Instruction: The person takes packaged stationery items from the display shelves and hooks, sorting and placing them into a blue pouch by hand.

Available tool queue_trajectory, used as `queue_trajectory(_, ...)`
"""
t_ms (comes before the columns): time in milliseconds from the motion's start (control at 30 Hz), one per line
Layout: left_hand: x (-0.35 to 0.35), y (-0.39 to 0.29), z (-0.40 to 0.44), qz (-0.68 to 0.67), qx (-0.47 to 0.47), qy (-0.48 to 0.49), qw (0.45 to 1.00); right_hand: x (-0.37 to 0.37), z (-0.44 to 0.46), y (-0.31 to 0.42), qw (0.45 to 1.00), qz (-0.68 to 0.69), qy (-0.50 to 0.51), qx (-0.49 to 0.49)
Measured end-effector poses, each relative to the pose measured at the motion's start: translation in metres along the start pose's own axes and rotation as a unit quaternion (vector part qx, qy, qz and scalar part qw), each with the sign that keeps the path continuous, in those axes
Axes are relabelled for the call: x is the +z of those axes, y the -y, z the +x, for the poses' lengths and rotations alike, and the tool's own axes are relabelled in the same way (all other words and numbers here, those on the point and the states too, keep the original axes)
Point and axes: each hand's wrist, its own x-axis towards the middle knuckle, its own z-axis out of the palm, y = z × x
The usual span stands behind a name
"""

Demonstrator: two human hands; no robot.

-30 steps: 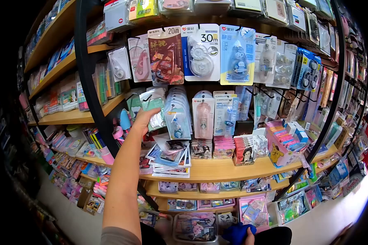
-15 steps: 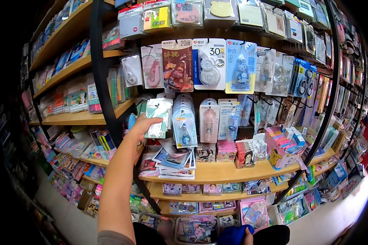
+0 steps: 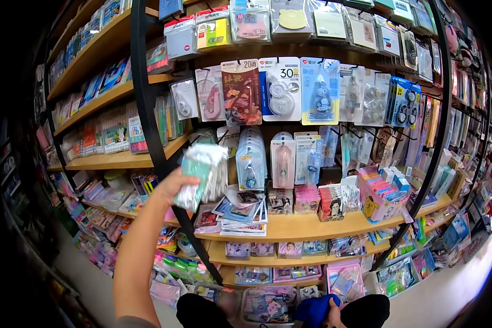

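Glossy clear plastic wraps the packets (image 3: 205, 175). The blue bundle (image 3: 313, 311) looks like matt cloth. The shelf (image 3: 303, 227) is smooth wood.

The head-worn camera looks forward and down at the nearby shelves (image 3: 311, 225).

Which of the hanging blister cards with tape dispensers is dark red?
The dark red rectangular card marked 20m, immediately left of the white-and-blue card marked 30m; its two neighbours are pale.

Left grip (image 3: 176, 187) extended, right grip (image 3: 334, 314) low
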Motion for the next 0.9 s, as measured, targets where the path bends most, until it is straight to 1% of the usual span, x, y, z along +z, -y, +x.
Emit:
queue_trajectory(33,0.002,0.017,-0.01,0.019,-0.023,-0.033,0.999,-0.001,0.003,-0.002,1.0,0.008,0.012,-0.003)
queue_trajectory(100,0.019,0.07,-0.026,0.033,-0.02,-0.01,0.999,0.003,0.003,-0.004,0.999,0.017,0.041,0.001)
queue_trajectory(133,0.039,0.088,-0.04,0.062,-0.084,0.017,0.994,0.038,-0.026,0.008,0.997,-0.06,0.043,-0.002)
queue_trajectory(167,0.053,0.124,-0.052,0.012,-0.182,0.005,0.983,0.031,-0.017,0.005,0.998,-0.053,0.033,-0.003)
queue_trajectory(200,0.059,0.175,-0.057,0.059,-0.197,0.03,0.978,0.032,-0.019,0.006,0.997,-0.065,0.033,0.025)
queue_trajectory(233,0.093,0.197,-0.074,-0.026,-0.234,0.059,0.97,0.039,-0.023,0.008,0.995,-0.074,0.03,0.053)
queue_trajectory(267,0.11,0.244,-0.082,0.007,-0.197,0.076,0.977,0.048,-0.028,0.009,0.994,-0.071,0.049,0.073)
queue_trajectory(300,0.132,0.287,-0.093,-0.156,-0.282,0.101,0.941,0.053,-0.03,0.008,0.991,-0.064,0.067,0.093)
queue_trajectory(333,0.153,0.323,-0.1,-0.175,-0.348,0.096,0.916,0.048,-0.026,0.003,0.987,-0.072,0.078,0.121)
queue_trajectory(367,0.18,0.346,-0.109,-0.177,-0.376,0.082,0.906,0.042,-0.02,-0.002,0.981,-0.082,0.094,0.148)
queue_trajectory(400,0.207,0.367,-0.116,-0.176,-0.398,0.067,0.898,0.044,-0.02,-0.01,0.975,-0.163,0.076,0.129)
queue_trajectory(433,0.231,0.405,-0.125,-0.212,-0.364,0.063,0.905,0.042,-0.018,-0.016,0.961,-0.246,0.058,0.112)
queue_trajectory(467,0.249,0.417,-0.136,-0.259,-0.342,0.059,0.902,0.01,0.001,-0.033,0.941,-0.329,0.029,0.078)
queue_trajectory(500,0.261,0.424,-0.145,-0.306,-0.318,0.051,0.896,-0.002,0.002,-0.036,0.933,-0.347,0.02,0.091)
queue_trajectory(567,0.259,0.428,-0.15,-0.293,-0.339,0.07,0.891,-0.005,-0.003,-0.038,0.917,-0.383,0.008,0.115)
queue_trajectory(600,0.257,0.429,-0.153,-0.286,-0.348,0.076,0.889,-0.006,-0.004,-0.04,0.92,-0.38,0.023,0.097)
queue_trajectory(700,0.256,0.423,-0.156,-0.269,-0.35,0.063,0.895,0.032,-0.029,-0.02,0.88,-0.46,-0.041,0.11)
queue_trajectory(733,0.256,0.417,-0.157,-0.259,-0.354,0.052,0.897,0.025,-0.019,-0.026,0.893,-0.427,-0.034,0.134)
queue_trajectory(767,0.256,0.421,-0.159,-0.26,-0.357,0.044,0.896,0.015,-0.016,-0.033,0.883,-0.449,-0.065,0.123)
queue_trajectory(833,0.253,0.443,-0.162,-0.263,-0.366,0.03,0.892,0.03,-0.029,-0.03,0.857,-0.49,-0.127,0.1)
queue_trajectory(867,0.25,0.456,-0.164,-0.263,-0.364,0.027,0.893,0.026,-0.029,-0.033,0.863,-0.473,-0.141,0.109)
queue_trajectory(900,0.247,0.463,-0.165,-0.28,-0.376,0.012,0.883,-0.008,-0.01,-0.051,0.888,-0.437,-0.121,0.082)
